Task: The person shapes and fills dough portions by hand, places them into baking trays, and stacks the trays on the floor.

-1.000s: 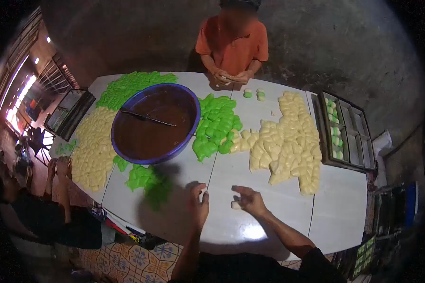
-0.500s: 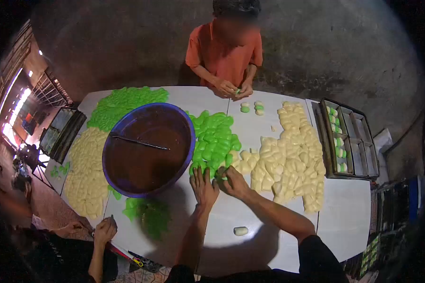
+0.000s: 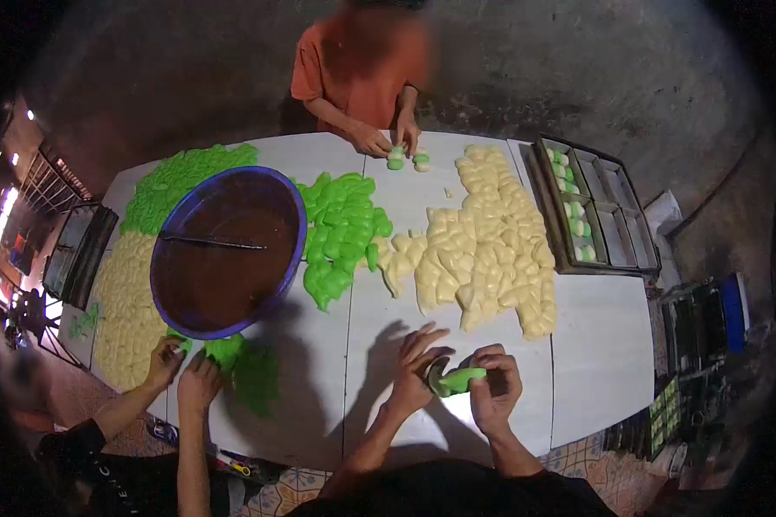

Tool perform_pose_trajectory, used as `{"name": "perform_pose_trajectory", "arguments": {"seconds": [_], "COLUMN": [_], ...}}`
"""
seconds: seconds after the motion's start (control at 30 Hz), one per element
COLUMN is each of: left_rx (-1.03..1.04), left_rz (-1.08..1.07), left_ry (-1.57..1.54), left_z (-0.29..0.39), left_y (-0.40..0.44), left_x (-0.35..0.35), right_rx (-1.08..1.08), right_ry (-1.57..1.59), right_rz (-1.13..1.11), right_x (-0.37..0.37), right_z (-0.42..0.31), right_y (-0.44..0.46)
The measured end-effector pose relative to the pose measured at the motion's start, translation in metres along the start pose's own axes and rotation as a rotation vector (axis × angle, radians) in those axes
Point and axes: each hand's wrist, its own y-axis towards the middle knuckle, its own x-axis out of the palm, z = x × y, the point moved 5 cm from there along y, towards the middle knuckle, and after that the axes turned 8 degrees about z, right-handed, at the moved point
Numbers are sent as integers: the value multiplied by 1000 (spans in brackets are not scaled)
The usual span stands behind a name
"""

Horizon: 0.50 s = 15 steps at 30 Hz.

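My left hand (image 3: 416,372) is over the front of the table, its upper fingers stretched out and spread. Fingers of my right hand (image 3: 497,392) are closed around one end of a soft green dough piece (image 3: 462,380). The other end of that piece reaches toward my left palm, beside a dark curved band I cannot identify. Beyond my hands lie a pile of green dough pieces (image 3: 341,228) and a wide spread of cream dough pieces (image 3: 483,250).
A blue basin (image 3: 302,250) of brown paste with a stick stands left. A divided metal tray (image 3: 608,207) holds green-and-white pieces. One co-worker's hands (image 3: 386,142) handle small pieces opposite; another's hands (image 3: 194,379) work at green dough (image 3: 226,349) on the left.
My hands have come off the green pile, back toward me and right, with a green piece between them. The view has shifted. The left co-worker's hands now reach the green dough near the basin.
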Motion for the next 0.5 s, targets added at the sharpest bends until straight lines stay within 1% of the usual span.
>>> {"name": "perform_pose_trajectory", "arguments": {"seconds": [0.07, 0.1, 0.13, 0.2, 0.23, 0.27, 0.3, 0.33, 0.37, 0.4, 0.47, 0.5], "left_rx": [-495, -616, -765, -857, -855, -949, -1026, -1096, -1100, -1098, -1103, -981], "left_rz": [-268, -117, -76, -23, 48, 31, 18, 10, 41, -6, -92, -159], "left_ry": [-422, -739, -986, -1795, -1896, -1762, -1625, -1485, -1297, -1182, -946, -836], "left_z": [2, 0, 16, 55, 53, 50, 46, 43, 54, 52, 46, 48], "left_y": [-29, -53, -49, -37, -50, -58, -64, -70, -65, -68, -82, -82], "left_x": [17, 27, 26, 23, 31, 37, 39, 41, 33, 33, 31, 31], "right_rx": [116, 180, 356, 510, 557, 599, 652, 540, 421, 302, 133, 242], "right_ry": [-19, 21, 148, 428, 337, 251, 271, 105, -60, -225, -483, -437], "right_rz": [81, 121, 173, 199, 213, 217, 183, 96, 11, -73, -202, -206], "right_x": [-24, -37, -48, -54, -55, -55, -55, -55, -53, -50, -43, -47], "right_z": [-1, 5, 11, 22, 26, 30, 32, 28, 23, 18, 6, 10], "right_y": [-8, -9, -13, -22, -30, -36, -44, -47, -47, -48, -52, -55]}}
